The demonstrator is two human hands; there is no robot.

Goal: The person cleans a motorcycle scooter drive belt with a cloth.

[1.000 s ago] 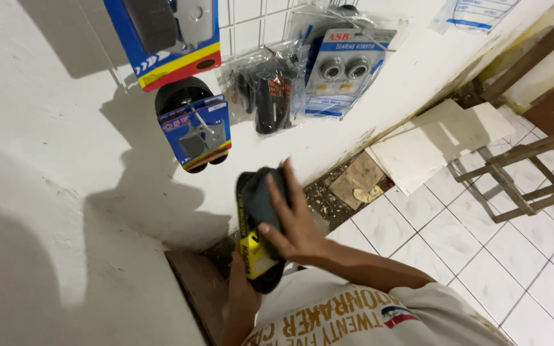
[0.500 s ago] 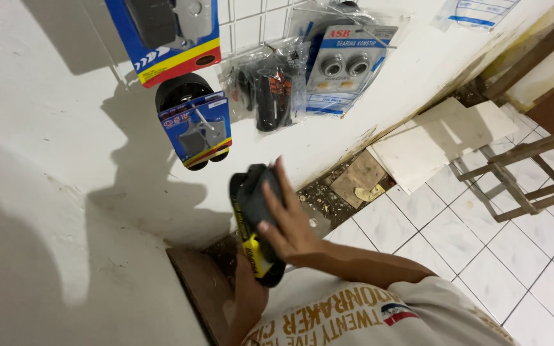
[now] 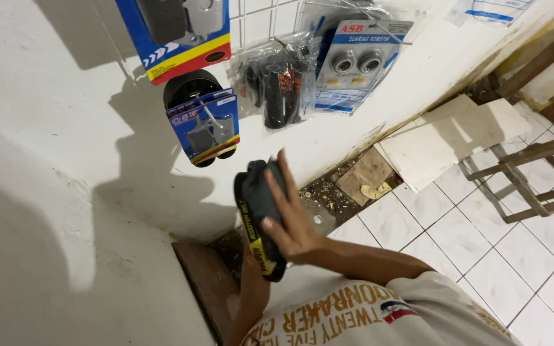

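In the head view, the person held a dark belt-shaped packaged part with a yellow printed strip (image 3: 259, 221) close to the chest, low in the middle of the picture, just in front of the white wall (image 3: 65, 160). The right hand (image 3: 293, 218) lay across the face of the package with its fingers spread and only loosely curled, pressing rather than clamping. The left hand (image 3: 254, 285) came up from below and seemed to cup the lower end of the package, but most of it was hidden, so how firmly it was closed could not be told. Farther off on the wall hung a blue card pack with a round black part behind it (image 3: 203, 125), a clear bag of black grips (image 3: 277, 86) and a blister card with two metal bearings (image 3: 357, 64). At the foot of the wall lay rubble and dirt (image 3: 341, 189), loose pale tiles (image 3: 450, 138) and, far right, a wooden frame (image 3: 527, 173). As a judgement, the flat, open right-hand contact left the package free to slide; if the lower hand eased, it could have dropped into the grit below. A swing of the elbow could also have knocked the hanging packs off their hooks.
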